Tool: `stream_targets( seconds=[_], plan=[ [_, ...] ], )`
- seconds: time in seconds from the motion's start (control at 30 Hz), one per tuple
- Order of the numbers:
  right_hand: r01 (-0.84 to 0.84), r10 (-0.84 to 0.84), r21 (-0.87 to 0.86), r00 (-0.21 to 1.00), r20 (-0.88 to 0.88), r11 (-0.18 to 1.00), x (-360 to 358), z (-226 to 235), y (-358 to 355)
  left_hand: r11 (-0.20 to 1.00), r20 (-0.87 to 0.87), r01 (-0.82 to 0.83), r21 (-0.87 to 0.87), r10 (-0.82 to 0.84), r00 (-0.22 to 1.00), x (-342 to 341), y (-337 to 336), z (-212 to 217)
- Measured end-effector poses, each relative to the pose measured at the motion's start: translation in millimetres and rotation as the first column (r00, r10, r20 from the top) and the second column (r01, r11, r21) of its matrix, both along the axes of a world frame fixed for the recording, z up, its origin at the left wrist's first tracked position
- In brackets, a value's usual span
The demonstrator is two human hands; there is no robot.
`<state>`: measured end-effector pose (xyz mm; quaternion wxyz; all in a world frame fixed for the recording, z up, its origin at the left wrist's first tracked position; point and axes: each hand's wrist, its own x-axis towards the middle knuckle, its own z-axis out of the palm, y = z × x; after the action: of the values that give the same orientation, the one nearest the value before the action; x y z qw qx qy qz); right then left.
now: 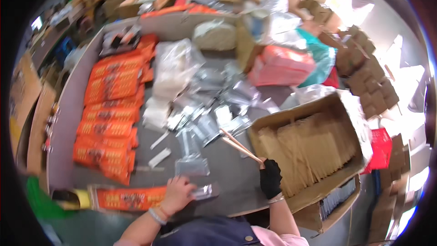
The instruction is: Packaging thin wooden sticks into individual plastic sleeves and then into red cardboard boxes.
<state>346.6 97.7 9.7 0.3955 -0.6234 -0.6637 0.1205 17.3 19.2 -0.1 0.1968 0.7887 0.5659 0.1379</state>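
Nearest the lens, both forearms rise from the lower edge over a dark blue apron bib. Left hand (176, 193), bare with a band at the wrist, lies palm down on the grey table (227, 173), its fingers curled onto a small clear packet (203, 192) at the table's near edge. Right hand (270, 177), in a black glove with a bracelet below it, stands upright with the fingers closed around the lower end of a pair of pale wooden chopsticks (237, 145), which slant up and to the left over the tabletop.

Just right of that hand sits an open cardboard box (291, 117) packed with upright rows of brown paper sleeves (309, 148) (too blurred to tell one from another). Orange printed packets (111, 114) lie in overlapping rows along the table's left side, with one more (129, 198) flat beside the left hand. Between the two sides spreads a loose heap of clear plastic bags (207, 105); another clear bag (192, 166) lies just above the left hand. Stacked brown cartons (368, 77) stand well apart at the right.
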Motion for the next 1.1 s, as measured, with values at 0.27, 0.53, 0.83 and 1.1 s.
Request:
stream_targets(
  seconds=[0.27, 0.53, 0.83, 1.1],
  plan=[
    [-0.559, 0.692, -0.421, 0.653, 0.308, 0.715, -23.5, -12.5, -26.0, 0.99, 0.041, -0.138, 0.002, 0.138, 0.99, -44.0, -40.3, 20.0],
    [-0.602, 0.642, -0.274, 0.763, 0.077, 0.75, -76.6, -50.4, -29.6, 0.984, 0.007, -0.158, 0.078, 0.157, 0.987, -19.8, -32.4, 11.7],
    [-0.721, 0.288, -0.39, 0.622, -0.728, 0.573, -155.6, -25.9, -60.5, 0.995, -0.008, -0.037, 0.096, 0.038, 0.999, -14.9, -14.2, 8.2],
    [-0.596, 0.441, -0.382, 0.792, -0.422, 0.706, -146.9, -31.5, -58.8, 0.988, -0.123, 0.128, 0.082, -0.118, 0.985, -12.1, -0.9, -4.4]
  ],
)
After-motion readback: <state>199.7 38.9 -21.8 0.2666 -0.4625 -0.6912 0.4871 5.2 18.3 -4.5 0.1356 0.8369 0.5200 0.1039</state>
